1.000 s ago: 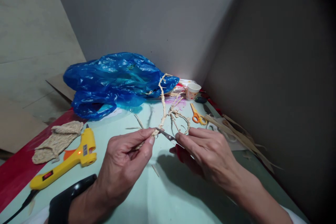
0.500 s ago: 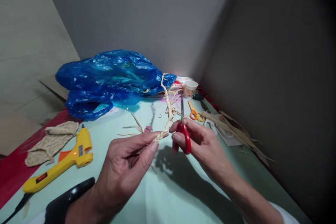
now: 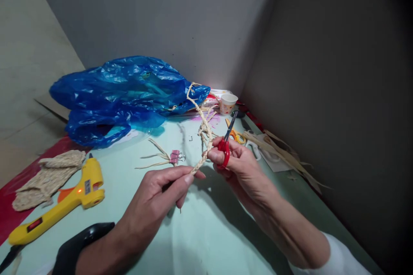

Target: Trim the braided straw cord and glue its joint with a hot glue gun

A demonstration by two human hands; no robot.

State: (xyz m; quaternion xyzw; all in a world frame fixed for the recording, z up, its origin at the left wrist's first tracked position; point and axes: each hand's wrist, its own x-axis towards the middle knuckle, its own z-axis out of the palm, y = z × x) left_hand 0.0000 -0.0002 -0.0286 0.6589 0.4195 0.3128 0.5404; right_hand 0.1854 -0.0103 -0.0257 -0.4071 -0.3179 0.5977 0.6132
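Note:
My left hand (image 3: 158, 195) pinches the lower end of a pale braided straw cord (image 3: 202, 131), thumb and fingers closed on it. The braid rises up and away toward the blue bag. My right hand (image 3: 237, 163) is closed round the red handles of small scissors (image 3: 226, 142), whose blades point up and to the right, and its fingertips also touch the braid just above my left hand. A black band sits on my left wrist.
A pink binder clip (image 3: 175, 156) with loose straw strips lies on the pale green table (image 3: 200, 232). A yellow glue gun (image 3: 61, 204), a woven straw piece (image 3: 45, 176), a blue plastic bag (image 3: 125, 94), orange scissors (image 3: 235, 134), a paper cup (image 3: 227, 103) and straw strips (image 3: 280, 150) lie around.
The scissors left the braid's end near my left thumb and now point upward in my right hand. Both hands lifted slightly, and the pink clip with cut strips came into view.

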